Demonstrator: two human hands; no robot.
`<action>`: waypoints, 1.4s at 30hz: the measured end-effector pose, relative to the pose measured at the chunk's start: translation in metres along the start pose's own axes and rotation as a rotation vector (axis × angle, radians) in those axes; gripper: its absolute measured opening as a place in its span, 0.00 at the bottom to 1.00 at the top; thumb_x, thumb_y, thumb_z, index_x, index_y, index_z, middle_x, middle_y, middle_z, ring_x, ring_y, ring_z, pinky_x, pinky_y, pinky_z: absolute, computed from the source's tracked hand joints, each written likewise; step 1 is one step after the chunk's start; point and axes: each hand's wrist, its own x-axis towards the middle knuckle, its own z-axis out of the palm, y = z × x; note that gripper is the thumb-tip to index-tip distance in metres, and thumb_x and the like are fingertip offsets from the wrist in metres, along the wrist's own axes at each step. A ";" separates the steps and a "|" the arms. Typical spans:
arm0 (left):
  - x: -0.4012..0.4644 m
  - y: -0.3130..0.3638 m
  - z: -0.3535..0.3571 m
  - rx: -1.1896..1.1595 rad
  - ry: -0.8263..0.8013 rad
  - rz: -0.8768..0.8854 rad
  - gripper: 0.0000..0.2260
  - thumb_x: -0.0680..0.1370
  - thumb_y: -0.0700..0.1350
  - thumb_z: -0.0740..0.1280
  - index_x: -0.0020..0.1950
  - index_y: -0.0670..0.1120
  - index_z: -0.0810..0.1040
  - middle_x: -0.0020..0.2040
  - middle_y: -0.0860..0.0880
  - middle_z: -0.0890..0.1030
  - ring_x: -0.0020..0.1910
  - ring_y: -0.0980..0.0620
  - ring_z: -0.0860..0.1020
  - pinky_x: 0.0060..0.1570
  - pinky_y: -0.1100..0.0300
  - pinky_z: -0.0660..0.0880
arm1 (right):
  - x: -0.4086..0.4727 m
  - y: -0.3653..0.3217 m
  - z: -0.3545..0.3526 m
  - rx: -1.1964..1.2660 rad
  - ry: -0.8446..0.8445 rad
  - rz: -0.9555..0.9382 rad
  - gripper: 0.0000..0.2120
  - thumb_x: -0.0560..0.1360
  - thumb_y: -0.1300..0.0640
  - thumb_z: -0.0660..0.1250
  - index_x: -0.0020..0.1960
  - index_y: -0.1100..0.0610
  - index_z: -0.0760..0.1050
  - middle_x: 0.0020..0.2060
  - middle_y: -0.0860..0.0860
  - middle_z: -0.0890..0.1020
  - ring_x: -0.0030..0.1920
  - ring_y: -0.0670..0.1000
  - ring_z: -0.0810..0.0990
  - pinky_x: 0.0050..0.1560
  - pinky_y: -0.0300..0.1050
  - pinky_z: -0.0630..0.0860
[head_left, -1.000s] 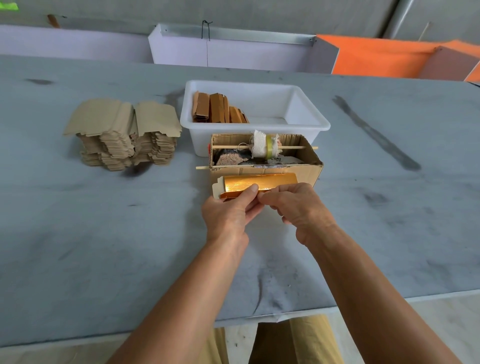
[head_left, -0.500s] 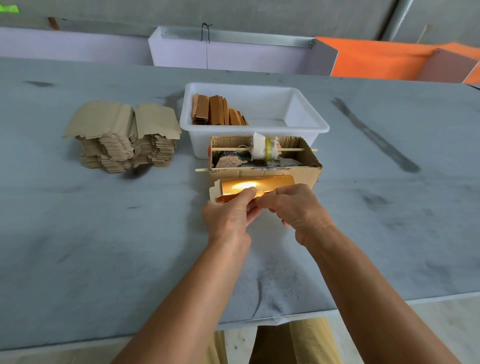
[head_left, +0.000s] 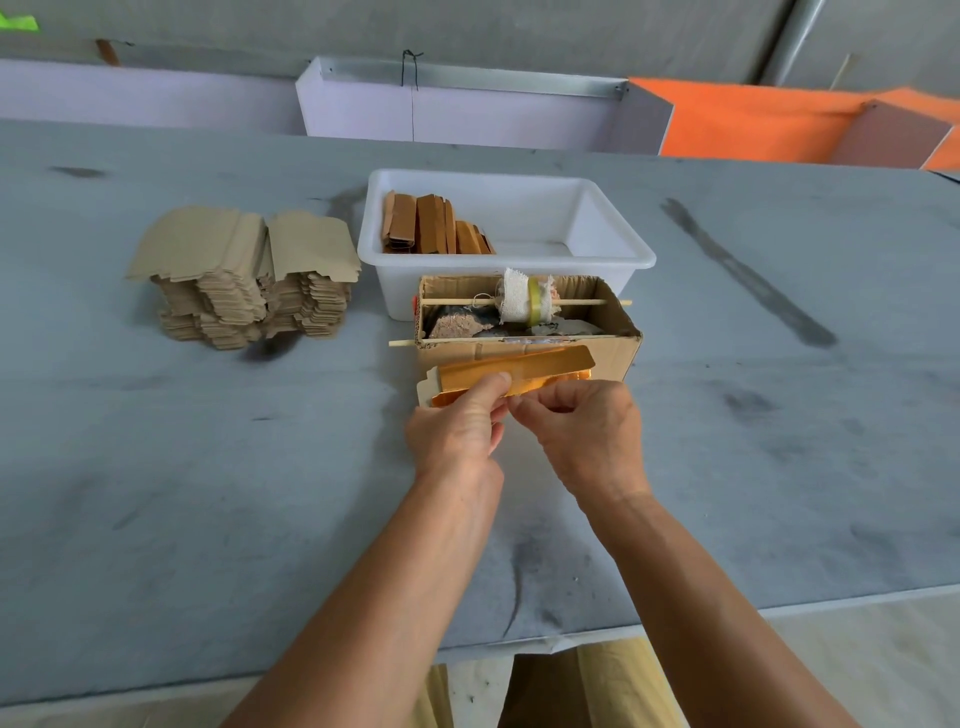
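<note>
A small gold-foil carton blank (head_left: 524, 373) is held just above the grey table, right in front of a brown cardboard box (head_left: 618, 353). My left hand (head_left: 457, 426) pinches its near edge with the thumb on top. My right hand (head_left: 582, 431) pinches the same edge from the right, fingers curled under it. One long gold flap stands raised at the back. The cardboard box holds a tape roll wrapped in white cloth (head_left: 524, 304) on a wooden stick, with stones beneath it.
A white plastic tub (head_left: 618, 228) behind the box holds several folded gold cartons (head_left: 436, 226) at its left end. A tall stack of flat kraft blanks (head_left: 244, 275) sits to the left. The table's near edge runs below my forearms.
The carton's long flap has lifted and unfolded upward and to the right. Both hands stay at the same spot, still pinching its near edge.
</note>
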 end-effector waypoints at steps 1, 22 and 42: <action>0.000 0.000 0.000 0.003 -0.003 0.004 0.16 0.69 0.36 0.74 0.55 0.37 0.78 0.38 0.46 0.81 0.31 0.54 0.79 0.35 0.63 0.74 | -0.001 0.000 0.001 0.030 -0.001 0.023 0.07 0.69 0.54 0.75 0.33 0.53 0.82 0.20 0.42 0.74 0.22 0.41 0.70 0.28 0.37 0.66; 0.008 0.002 -0.007 0.097 -0.073 -0.020 0.12 0.69 0.38 0.74 0.50 0.41 0.79 0.41 0.45 0.82 0.37 0.54 0.80 0.36 0.62 0.73 | -0.002 0.002 -0.004 0.414 -0.066 0.336 0.10 0.65 0.56 0.78 0.33 0.56 0.77 0.24 0.44 0.77 0.27 0.39 0.74 0.31 0.36 0.66; 0.008 0.000 -0.009 0.117 -0.092 -0.014 0.09 0.68 0.36 0.74 0.43 0.42 0.77 0.37 0.47 0.78 0.36 0.53 0.76 0.37 0.61 0.75 | 0.007 -0.004 -0.002 0.751 -0.243 0.719 0.04 0.69 0.60 0.72 0.38 0.57 0.77 0.25 0.49 0.75 0.27 0.46 0.68 0.27 0.38 0.64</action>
